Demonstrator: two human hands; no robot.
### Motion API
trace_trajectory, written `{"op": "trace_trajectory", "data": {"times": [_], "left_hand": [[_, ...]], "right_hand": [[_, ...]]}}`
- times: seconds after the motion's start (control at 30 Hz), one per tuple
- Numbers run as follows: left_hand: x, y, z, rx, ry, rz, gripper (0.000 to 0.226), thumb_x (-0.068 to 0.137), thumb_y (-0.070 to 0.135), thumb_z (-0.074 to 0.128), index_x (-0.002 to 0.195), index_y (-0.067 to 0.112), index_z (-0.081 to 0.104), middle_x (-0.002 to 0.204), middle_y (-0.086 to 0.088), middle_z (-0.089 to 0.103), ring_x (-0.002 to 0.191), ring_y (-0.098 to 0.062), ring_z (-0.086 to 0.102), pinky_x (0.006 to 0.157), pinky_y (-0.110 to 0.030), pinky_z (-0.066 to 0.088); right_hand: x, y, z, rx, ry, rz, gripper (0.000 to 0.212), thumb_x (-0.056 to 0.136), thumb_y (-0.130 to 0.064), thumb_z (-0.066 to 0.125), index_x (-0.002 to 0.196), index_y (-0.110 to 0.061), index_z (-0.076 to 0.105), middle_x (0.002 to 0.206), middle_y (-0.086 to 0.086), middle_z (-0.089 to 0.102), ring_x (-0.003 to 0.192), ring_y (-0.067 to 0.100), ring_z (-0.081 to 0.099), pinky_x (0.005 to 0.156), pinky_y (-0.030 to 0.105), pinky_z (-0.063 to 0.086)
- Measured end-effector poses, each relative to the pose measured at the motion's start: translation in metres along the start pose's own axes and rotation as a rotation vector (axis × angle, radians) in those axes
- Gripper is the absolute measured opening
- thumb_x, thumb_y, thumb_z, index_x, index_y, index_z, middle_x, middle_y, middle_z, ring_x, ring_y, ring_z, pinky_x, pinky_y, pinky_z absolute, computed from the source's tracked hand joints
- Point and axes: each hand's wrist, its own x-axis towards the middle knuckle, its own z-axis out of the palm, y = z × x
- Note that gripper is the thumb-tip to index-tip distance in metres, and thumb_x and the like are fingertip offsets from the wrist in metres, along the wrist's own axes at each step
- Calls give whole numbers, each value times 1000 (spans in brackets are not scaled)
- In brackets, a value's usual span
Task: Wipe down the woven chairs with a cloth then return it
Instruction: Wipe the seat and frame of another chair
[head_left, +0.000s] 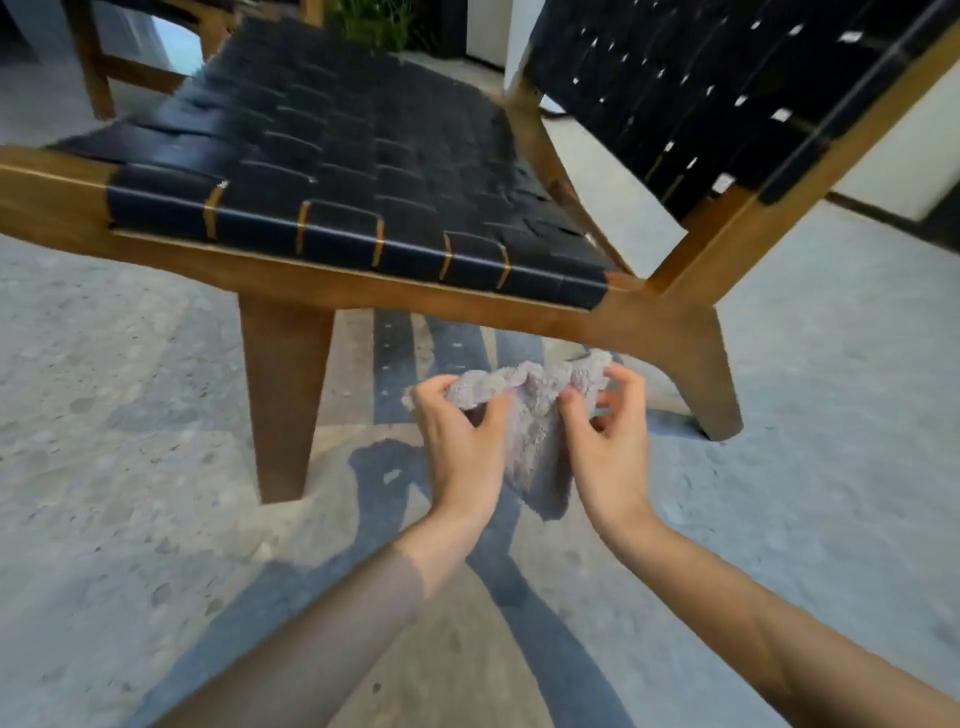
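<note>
Below the woven chair's (332, 171) front rail, left hand (460, 441) and right hand (608, 436) each pinch a bunched cloth (535, 421); loose pinching could drop it.

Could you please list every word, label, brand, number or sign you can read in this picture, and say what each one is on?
None: no readable text shows anywhere.
The chair, with its black woven seat and wooden frame, carries no label or brand.
The grey cloth, held by the left hand and the right hand, shows no tag.
The floor bears no markings.
</note>
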Motion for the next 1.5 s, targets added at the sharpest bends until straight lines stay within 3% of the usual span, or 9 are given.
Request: {"op": "trace_trajectory", "data": {"times": [0.17,0.33,0.47,0.6,0.77,0.93,1.13,1.3,1.5], "left_hand": [[-3,34,87,-38,-166,-322,50,88,28,63,127,17,34,127,-4,39,116,-19,49,96,-33,48],[-9,67,146,-108,1,-539,83,86,41,65,146,21,11,151,-9,24,134,-31,35,106,-41,35],[-13,68,169,-197,69,-550,87,77,40,74,144,23,21,143,-5,41,128,-27,45,102,-41,40],[-18,64,178,-231,85,-502,71,78,39,74,135,21,36,126,0,55,115,-21,55,92,-33,45],[-22,46,195,-262,59,-434,46,83,34,70,122,17,53,111,4,62,90,-11,57,71,-15,45],[-23,15,219,-227,-24,-355,37,87,31,66,117,12,59,109,-1,66,96,-15,63,67,-15,48],[-30,-28,263,-217,-154,-385,28,88,23,66,112,10,59,107,-3,65,88,-11,60,62,-7,45],[-28,-61,289,-337,-347,-566,27,85,14,70,110,9,61,108,-10,68,98,-22,65,90,-35,52],[-32,-73,315,-513,-459,-760,20,89,-4,57,108,4,59,104,-12,67,88,-17,64,74,-24,54]], "right_hand": [[45,9,-57,-15,223,36,33,97,-35,51,129,-33,40,101,-24,51,92,-7,54,84,22,48],[84,10,-87,-13,244,-41,45,96,-33,52,139,-32,38,114,-5,49,99,10,53,94,39,48],[106,7,-90,-49,9,-39,65,96,-40,52,151,-27,21,146,-7,31,137,8,29,115,30,27],[104,19,-94,18,-20,-74,60,96,-34,56,149,-27,27,148,-11,39,129,-6,34,105,12,29],[122,36,-99,-72,-14,-208,18,98,-23,51,114,-20,59,102,-15,64,100,6,59,95,44,48],[133,68,-112,-128,-122,-331,43,101,-13,42,143,-21,44,142,-7,50,132,8,44,110,34,38],[143,118,-144,-189,-176,-160,39,103,-13,36,140,-22,47,138,-7,53,124,4,49,107,24,38],[154,161,-163,-307,-228,48,44,100,-33,28,136,-24,50,128,-5,60,112,9,55,94,25,43],[161,195,-173,-305,-201,217,47,86,-38,25,118,-18,53,118,1,59,110,16,54,96,35,42]]}}
